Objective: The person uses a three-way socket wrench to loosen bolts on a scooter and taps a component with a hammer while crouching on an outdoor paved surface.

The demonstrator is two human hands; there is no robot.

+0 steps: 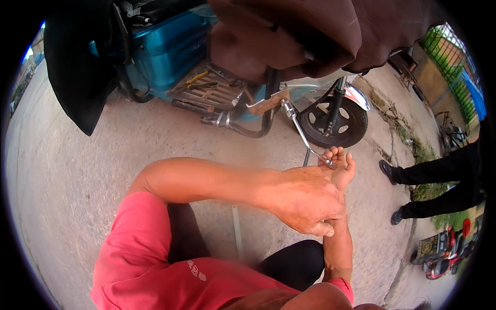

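Observation:
A shiny Y-shaped socket wrench (298, 125) slants down from a rusty brown bracket (274, 102) on the side of a blue electric scooter (168, 46). One of its sockets sits at the bracket. Another end lies against the upturned palm of my right hand (339, 169), whose fingers curl loosely around it. My left hand (309, 199) crosses above my right wrist, back upward, with its fingers bent in. The wrench's third arm passes out of sight by the left hand's upper edge; whatever that hand holds is hidden.
Tools, one yellow-handled (197, 77), lie on the scooter's footboard (206, 95). A brown cover (294, 36) hangs over the scooter above its front wheel (346, 121). A person in black trousers (439, 170) stands at the right, near a red motorcycle (447, 253). A pale strip (237, 230) lies on the concrete.

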